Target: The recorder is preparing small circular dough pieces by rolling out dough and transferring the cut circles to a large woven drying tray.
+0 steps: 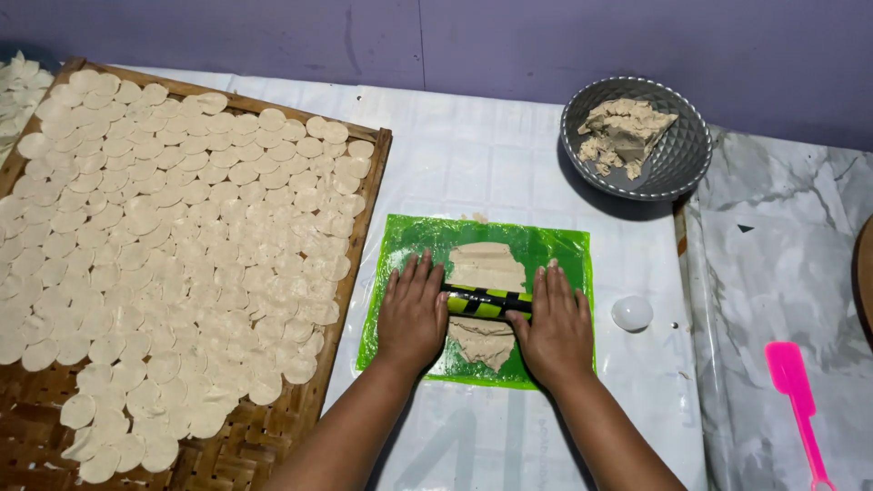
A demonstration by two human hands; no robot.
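Roller [485, 302] on dough [485, 273] — tray [377, 182] left.

Packages: none in view.
Labels: none readable as such; the rolling pin [486, 302] lying across the dough on the green sheet carries a yellow-green wrap with black stripes, but whether that is a label cannot be told.
Signs: none on the purple wall or the table.
Screens: none.

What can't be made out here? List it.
- Roller, head view: ends hidden under left hand and right hand.
- Woven tray: left and bottom cut by frame.
- Pink spatula: tip cut by bottom edge.
- Brown object: mostly beyond right edge.
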